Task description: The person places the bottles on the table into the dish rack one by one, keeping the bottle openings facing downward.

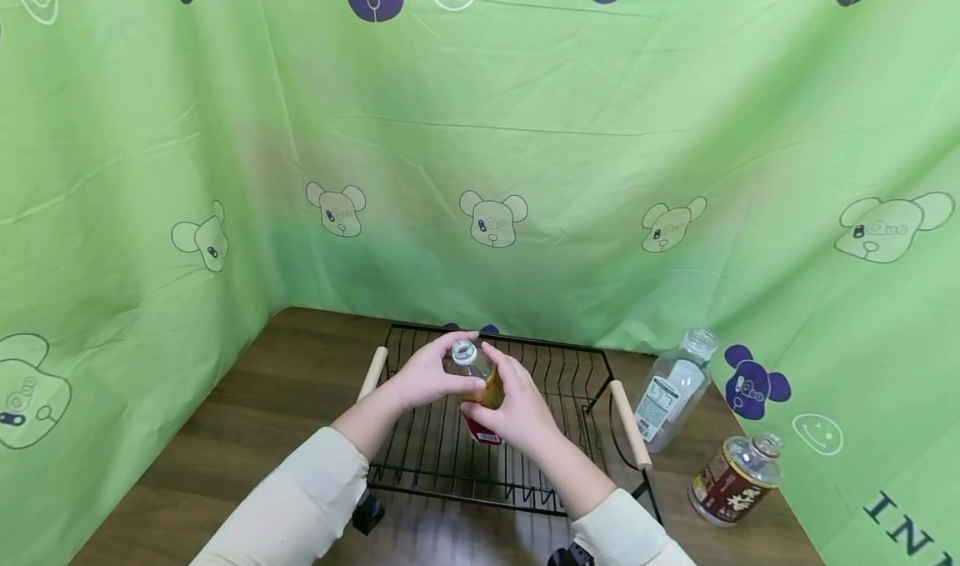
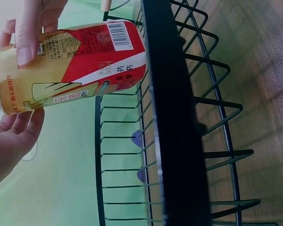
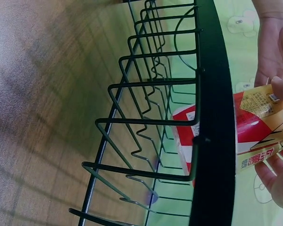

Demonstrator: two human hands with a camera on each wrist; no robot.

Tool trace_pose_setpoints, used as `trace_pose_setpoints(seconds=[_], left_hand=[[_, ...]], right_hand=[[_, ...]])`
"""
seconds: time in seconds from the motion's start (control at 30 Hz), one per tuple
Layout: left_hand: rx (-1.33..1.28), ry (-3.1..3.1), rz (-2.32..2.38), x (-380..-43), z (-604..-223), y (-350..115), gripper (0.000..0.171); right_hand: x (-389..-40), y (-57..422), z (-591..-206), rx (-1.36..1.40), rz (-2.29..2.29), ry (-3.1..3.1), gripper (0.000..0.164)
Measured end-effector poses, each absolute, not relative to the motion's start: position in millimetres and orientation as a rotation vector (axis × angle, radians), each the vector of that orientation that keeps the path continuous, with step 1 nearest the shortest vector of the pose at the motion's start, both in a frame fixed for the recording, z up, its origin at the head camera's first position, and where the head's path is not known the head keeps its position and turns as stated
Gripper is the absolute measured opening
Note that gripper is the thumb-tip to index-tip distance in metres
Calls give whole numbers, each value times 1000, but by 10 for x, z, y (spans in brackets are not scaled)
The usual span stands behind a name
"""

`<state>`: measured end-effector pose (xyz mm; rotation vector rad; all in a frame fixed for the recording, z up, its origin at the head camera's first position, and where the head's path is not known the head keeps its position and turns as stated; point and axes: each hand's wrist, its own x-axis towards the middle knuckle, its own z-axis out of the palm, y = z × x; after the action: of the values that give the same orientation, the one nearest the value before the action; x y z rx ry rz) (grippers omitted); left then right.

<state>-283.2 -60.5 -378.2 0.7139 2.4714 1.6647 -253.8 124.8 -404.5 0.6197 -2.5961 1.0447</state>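
A clear plastic bottle (image 1: 491, 391) with a yellow and red label is held by both hands over the black wire dish rack (image 1: 431, 491). Its neck is uncapped and points up. My left hand (image 1: 431, 374) grips it from the left near the shoulder, and my right hand (image 1: 521, 403) grips it from the right. In the left wrist view the label of the bottle (image 2: 80, 61) shows a barcode near its base. From the right wrist, the lower end of the bottle (image 3: 254, 127) shows behind the rack's front bar (image 3: 214, 117).
Right of the rack stands a clear bottle with a white label (image 1: 667, 395). Nearer the front is a shorter bottle with a dark red label (image 1: 731, 483). Wooden handles (image 1: 630, 424) flank the rack on the brown table (image 1: 247, 433). A green printed curtain (image 1: 420, 149) encloses the back and sides.
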Motion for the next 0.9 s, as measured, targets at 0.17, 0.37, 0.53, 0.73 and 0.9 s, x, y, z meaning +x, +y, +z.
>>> trace_pose_setpoints(seconds=[0.17, 0.37, 0.53, 0.73, 0.9], left_hand=[[740, 2459, 1721, -2841, -3804, -621, 56], [645, 2481, 1796, -2840, -3845, -650, 56], [531, 2467, 1907, -2849, -3888, -659, 54], [457, 2456, 2002, -2843, -3920, -665, 50], [450, 2418, 2076, -2834, -3926, -682, 54]], right_hand=[[-2544, 1254, -4051, 615, 1062, -2579, 83], [-2535, 1283, -4043, 543, 1101, -2560, 84], [-2528, 1327, -4042, 439, 1162, -2569, 85], [-2550, 1380, -4089, 358, 1253, -2567, 85], [-2562, 1414, -4107, 353, 1343, -2535, 84]])
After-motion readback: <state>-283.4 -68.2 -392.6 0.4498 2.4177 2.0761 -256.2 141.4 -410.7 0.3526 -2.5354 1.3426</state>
